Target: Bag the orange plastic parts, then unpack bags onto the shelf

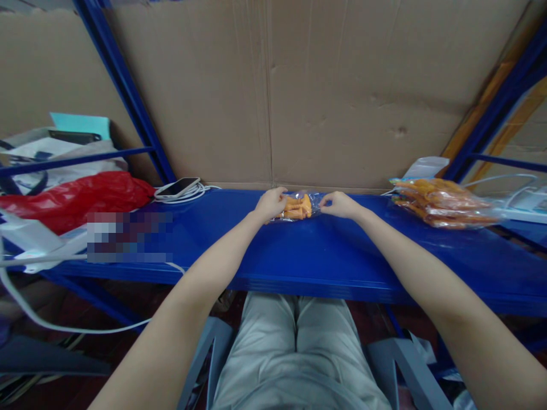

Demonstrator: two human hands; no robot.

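A clear plastic bag point(316, 200) lies flat on the blue shelf point(316, 256), with orange moulded pieces point(299, 206) inside it. At the bag's left end, my left hand point(270, 204) is closed, its fingers gripping the plastic beside the orange pieces. My right hand point(339, 205) is at the other end, thumb and forefinger pinched together at the bag's edge. Whether that pinch has plastic in it is too small to make out.
To the right sits a stack of bagged orange items point(440, 202). On the left are a phone point(183, 187) on a coiled white cable point(171, 197), a red plastic bag point(85, 196) and a white cable point(77, 328) hanging off the edge. Cardboard point(333, 97) stands behind the shelf.
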